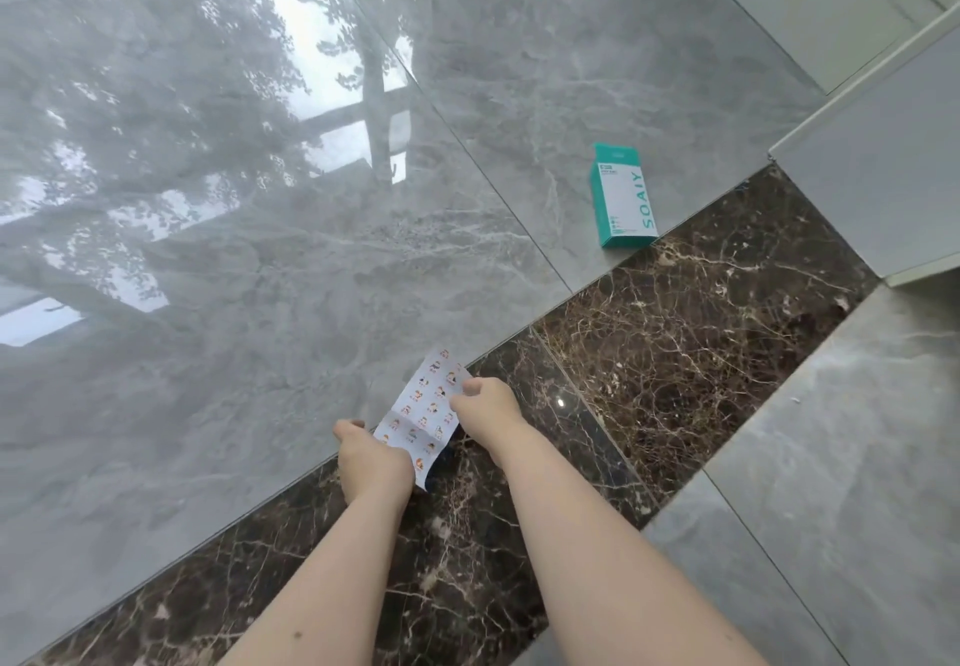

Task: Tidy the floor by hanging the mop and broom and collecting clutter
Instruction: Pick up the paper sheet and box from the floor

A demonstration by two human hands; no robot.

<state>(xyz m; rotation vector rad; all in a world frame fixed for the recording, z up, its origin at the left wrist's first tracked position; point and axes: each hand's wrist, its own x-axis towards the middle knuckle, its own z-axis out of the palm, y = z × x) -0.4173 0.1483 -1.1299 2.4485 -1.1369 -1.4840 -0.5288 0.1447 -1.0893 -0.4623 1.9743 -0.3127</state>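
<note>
A white paper sheet [422, 408] printed with small cartoon pictures lies low over the floor where grey tile meets a dark marble strip. My right hand [485, 403] pinches its right edge near the far end. My left hand [366, 457] holds its near left part, fingers curled under it. A teal and white carton [621, 200] lettered SOAIY lies flat on the grey tile, far to the right of both hands. No mop or broom is in view.
Glossy grey floor tiles [234, 275] reflect trees and a window. A dark brown marble strip [675, 322] runs diagonally under my arms. White cabinet panels [872, 187] stand at the upper right.
</note>
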